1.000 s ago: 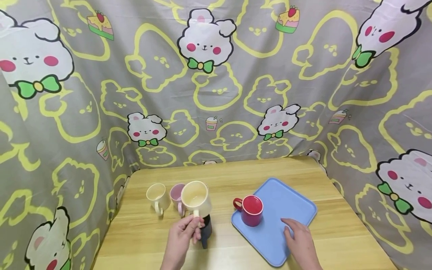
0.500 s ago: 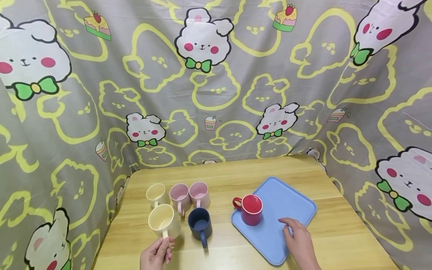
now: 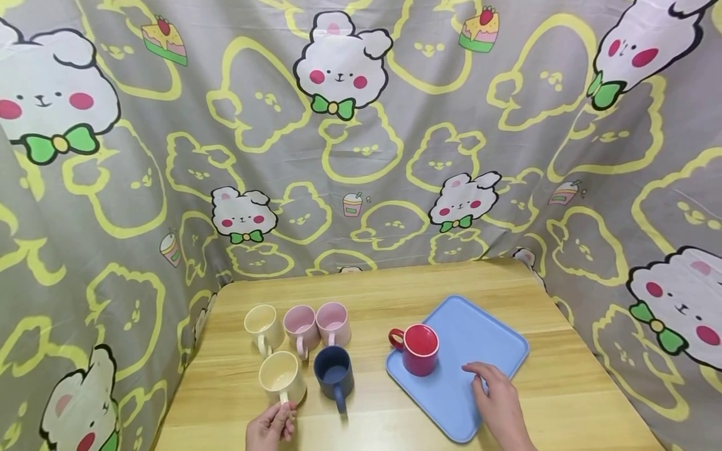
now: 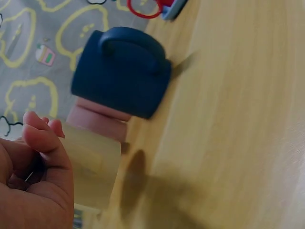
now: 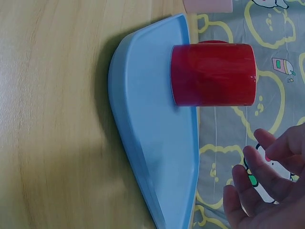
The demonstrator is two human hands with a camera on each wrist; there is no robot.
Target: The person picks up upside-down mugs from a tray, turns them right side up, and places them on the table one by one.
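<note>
My left hand (image 3: 271,427) pinches the handle of a cream mug (image 3: 283,376), low over the table at the front left. In the left wrist view the curled fingers hide the handle, and a shadow falls beside the cream mug (image 4: 93,171). A dark blue mug (image 3: 334,374) stands just right of it, handle toward me. Over the blue tray (image 3: 462,407) my right hand (image 3: 499,404) hovers with loosely bent fingers and holds nothing. A red mug (image 3: 420,358) sits upright on the tray's left part, its handle pointing left.
Behind the held mug stand another cream mug (image 3: 264,329) and two pink mugs, the left one (image 3: 301,331) close to the right one (image 3: 334,327). The wooden table (image 3: 383,288) ends at a patterned curtain (image 3: 395,156) at the back and sides.
The left hand has carried the cream mug left from over the blue and pink mugs, then lowered it toward the table in front of the other cream mug. The right hand has barely moved.
</note>
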